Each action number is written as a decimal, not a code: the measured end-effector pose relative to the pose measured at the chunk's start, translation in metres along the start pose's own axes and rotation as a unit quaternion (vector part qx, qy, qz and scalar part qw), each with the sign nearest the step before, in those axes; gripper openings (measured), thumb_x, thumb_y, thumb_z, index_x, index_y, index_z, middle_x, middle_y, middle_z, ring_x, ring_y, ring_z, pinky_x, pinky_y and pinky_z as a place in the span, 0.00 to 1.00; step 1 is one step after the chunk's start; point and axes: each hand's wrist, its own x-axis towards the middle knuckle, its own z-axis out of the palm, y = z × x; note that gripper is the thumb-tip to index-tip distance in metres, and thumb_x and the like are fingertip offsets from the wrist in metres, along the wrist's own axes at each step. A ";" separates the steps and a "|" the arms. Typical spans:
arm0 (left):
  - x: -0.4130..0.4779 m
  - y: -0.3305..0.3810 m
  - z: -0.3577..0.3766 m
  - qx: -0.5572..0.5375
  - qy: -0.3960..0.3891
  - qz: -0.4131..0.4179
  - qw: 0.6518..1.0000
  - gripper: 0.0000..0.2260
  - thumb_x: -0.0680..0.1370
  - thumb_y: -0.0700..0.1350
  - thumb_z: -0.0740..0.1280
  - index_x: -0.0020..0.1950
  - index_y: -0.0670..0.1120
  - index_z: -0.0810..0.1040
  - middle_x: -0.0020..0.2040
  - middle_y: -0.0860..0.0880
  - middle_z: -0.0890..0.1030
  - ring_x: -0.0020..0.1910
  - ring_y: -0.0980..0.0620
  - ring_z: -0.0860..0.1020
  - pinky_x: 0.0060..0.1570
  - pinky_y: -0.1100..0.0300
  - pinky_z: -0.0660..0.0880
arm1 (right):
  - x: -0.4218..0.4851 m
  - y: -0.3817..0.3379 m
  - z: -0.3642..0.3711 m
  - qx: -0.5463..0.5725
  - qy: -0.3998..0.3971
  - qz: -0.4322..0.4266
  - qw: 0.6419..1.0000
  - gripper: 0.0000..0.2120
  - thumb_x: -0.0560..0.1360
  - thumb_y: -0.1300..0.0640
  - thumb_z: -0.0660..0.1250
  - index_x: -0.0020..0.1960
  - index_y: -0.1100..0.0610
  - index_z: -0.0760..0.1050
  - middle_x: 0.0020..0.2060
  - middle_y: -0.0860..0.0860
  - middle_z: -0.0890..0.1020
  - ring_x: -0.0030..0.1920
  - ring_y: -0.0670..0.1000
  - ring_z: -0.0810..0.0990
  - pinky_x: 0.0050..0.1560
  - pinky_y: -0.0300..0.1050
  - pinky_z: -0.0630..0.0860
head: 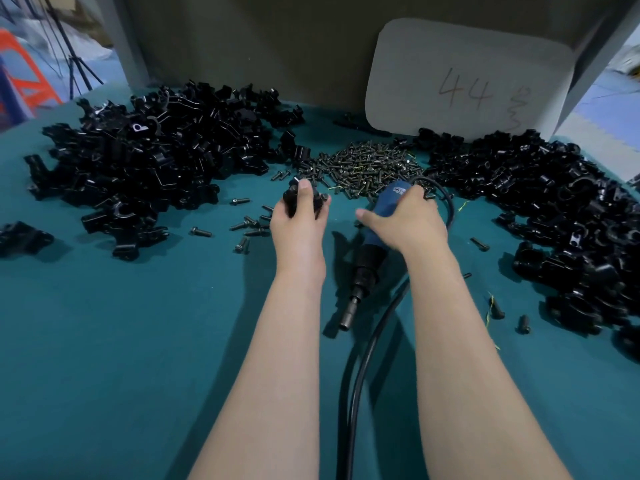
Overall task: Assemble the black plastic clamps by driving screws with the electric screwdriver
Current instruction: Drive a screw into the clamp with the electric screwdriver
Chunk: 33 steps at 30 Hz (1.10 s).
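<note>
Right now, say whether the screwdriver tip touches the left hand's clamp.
Apart. The head view shows the electric screwdriver tip pointing back at the person, teal cloth between it and the clamp in the left hand.

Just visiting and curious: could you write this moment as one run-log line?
left hand grips black plastic clamp | right hand holds blue-handled electric screwdriver, bit toward person | dark metal screw pile beyond hands

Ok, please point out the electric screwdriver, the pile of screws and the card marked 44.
electric screwdriver [367, 261]: head view, black collar below the handle.
pile of screws [367, 164]: head view, middle of the heap.
card [464, 53]: head view, blank part above the number.
</note>
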 end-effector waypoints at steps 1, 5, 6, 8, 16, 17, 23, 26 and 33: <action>0.000 0.001 0.000 -0.026 -0.003 -0.015 1.000 0.09 0.81 0.45 0.64 0.54 0.39 0.73 0.48 0.47 0.77 0.47 0.51 0.81 0.55 0.60 0.78 | 0.001 0.002 0.001 -0.006 -0.016 0.015 1.000 0.41 0.71 0.37 0.69 0.71 0.59 0.57 0.66 0.60 0.69 0.61 0.61 0.73 0.46 0.48 0.67; -0.001 0.005 -0.002 -0.078 -0.004 -0.049 0.996 0.04 0.80 0.40 0.65 0.48 0.40 0.73 0.48 0.45 0.77 0.45 0.49 0.80 0.57 0.58 0.78 | 0.005 0.007 -0.001 0.006 -0.022 0.032 0.999 0.35 0.69 0.40 0.71 0.66 0.59 0.65 0.59 0.57 0.76 0.55 0.59 0.76 0.45 0.45 0.68; 0.000 0.005 -0.002 -0.079 -0.001 -0.051 0.996 0.03 0.80 0.40 0.65 0.48 0.41 0.73 0.48 0.44 0.77 0.44 0.49 0.81 0.56 0.58 0.78 | 0.006 0.009 -0.002 0.011 -0.023 0.031 0.999 0.30 0.69 0.41 0.71 0.63 0.59 0.69 0.55 0.56 0.78 0.52 0.58 0.77 0.44 0.45 0.69; 0.000 0.006 -0.003 -0.078 0.004 -0.049 0.996 0.04 0.80 0.40 0.65 0.47 0.41 0.73 0.47 0.45 0.77 0.43 0.50 0.81 0.55 0.59 0.79 | 0.007 0.013 -0.002 0.016 -0.031 0.024 0.999 0.23 0.70 0.42 0.70 0.57 0.57 0.75 0.47 0.53 0.78 0.46 0.56 0.75 0.42 0.44 0.69; 0.002 0.009 -0.005 -0.075 0.020 -0.038 0.996 0.04 0.80 0.40 0.65 0.46 0.42 0.73 0.46 0.45 0.76 0.43 0.50 0.80 0.53 0.60 0.79 | 0.004 0.013 -0.002 0.145 -0.026 0.014 0.989 0.15 0.69 0.47 0.70 0.47 0.57 0.72 0.37 0.50 0.76 0.37 0.53 0.76 0.32 0.43 0.70; 0.003 0.010 -0.006 -0.078 0.023 -0.038 0.996 0.04 0.80 0.40 0.65 0.46 0.42 0.73 0.47 0.45 0.76 0.43 0.50 0.80 0.54 0.60 0.79 | 0.004 0.013 -0.009 0.223 -0.027 0.017 0.974 0.14 0.70 0.49 0.69 0.47 0.58 0.73 0.39 0.52 0.78 0.39 0.54 0.78 0.35 0.45 0.75; 0.003 0.009 -0.007 -0.077 0.028 -0.034 0.996 0.05 0.80 0.39 0.64 0.45 0.42 0.72 0.44 0.46 0.76 0.44 0.50 0.79 0.53 0.61 0.79 | -0.003 0.007 -0.044 0.677 -0.073 0.051 0.731 0.11 0.74 0.52 0.69 0.49 0.57 0.71 0.39 0.56 0.82 0.35 0.53 0.82 0.42 0.47 0.82; 0.004 0.009 -0.007 -0.072 0.030 -0.036 0.996 0.04 0.80 0.39 0.65 0.46 0.42 0.72 0.45 0.46 0.76 0.43 0.51 0.80 0.52 0.61 0.79 | -0.007 0.008 -0.038 0.704 -0.079 0.053 0.704 0.18 0.74 0.46 0.70 0.52 0.59 0.71 0.37 0.57 0.81 0.32 0.52 0.82 0.34 0.43 0.81; 0.003 0.009 -0.006 -0.063 0.039 -0.046 0.996 0.05 0.80 0.40 0.65 0.45 0.42 0.72 0.47 0.44 0.76 0.42 0.51 0.79 0.54 0.60 0.79 | 0.001 0.015 -0.027 0.751 -0.084 0.057 0.653 0.15 0.74 0.48 0.69 0.50 0.58 0.72 0.36 0.54 0.79 0.38 0.53 0.82 0.44 0.46 0.81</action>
